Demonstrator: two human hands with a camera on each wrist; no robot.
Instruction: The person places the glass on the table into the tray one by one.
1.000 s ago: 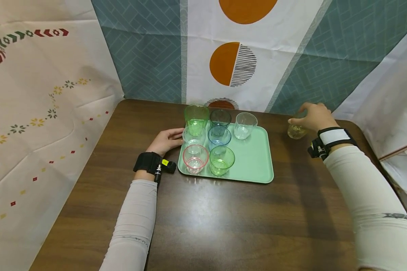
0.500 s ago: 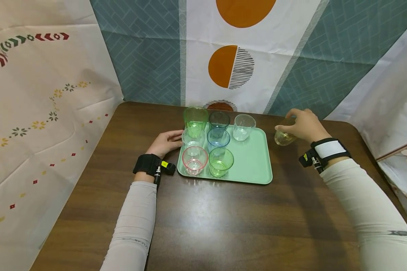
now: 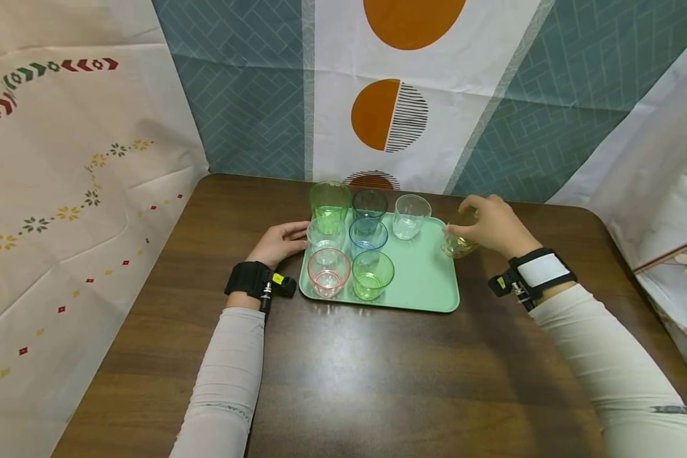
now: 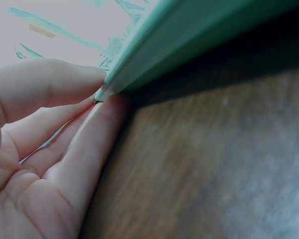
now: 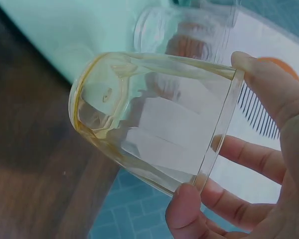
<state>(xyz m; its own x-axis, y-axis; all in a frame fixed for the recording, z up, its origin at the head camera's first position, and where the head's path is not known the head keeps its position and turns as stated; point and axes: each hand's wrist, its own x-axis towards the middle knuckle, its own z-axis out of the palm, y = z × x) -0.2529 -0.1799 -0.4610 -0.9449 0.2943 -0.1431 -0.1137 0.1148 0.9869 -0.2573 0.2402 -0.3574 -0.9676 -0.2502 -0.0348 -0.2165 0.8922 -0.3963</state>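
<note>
My right hand (image 3: 495, 226) holds a clear yellow-tinted glass (image 5: 149, 114) by its rim, fingertips spread around the edge. The glass overlaps the right edge of the light green tray (image 3: 426, 273) in the head view. At the tray's left edge, my left hand (image 3: 277, 245) pinches the rim, with the thumb above it and a finger beneath in the left wrist view. Several glasses stand upright on the tray: a pink-rimmed one (image 3: 329, 280), a green one (image 3: 372, 280), a blue one (image 3: 369, 236), a clear one (image 3: 325, 235) and another clear one (image 3: 411, 219) at the back.
A tall green glass (image 3: 329, 200) and a dark grey glass (image 3: 369, 202) stand along the tray's back edge. The brown wooden table (image 3: 343, 381) backs onto a patterned cloth (image 3: 252, 114). A white cloth (image 3: 91, 254) hangs at the left.
My right hand has carried the yellow-tinted glass leftward from the table's back right to the tray's right edge. My left hand stays at the tray.
</note>
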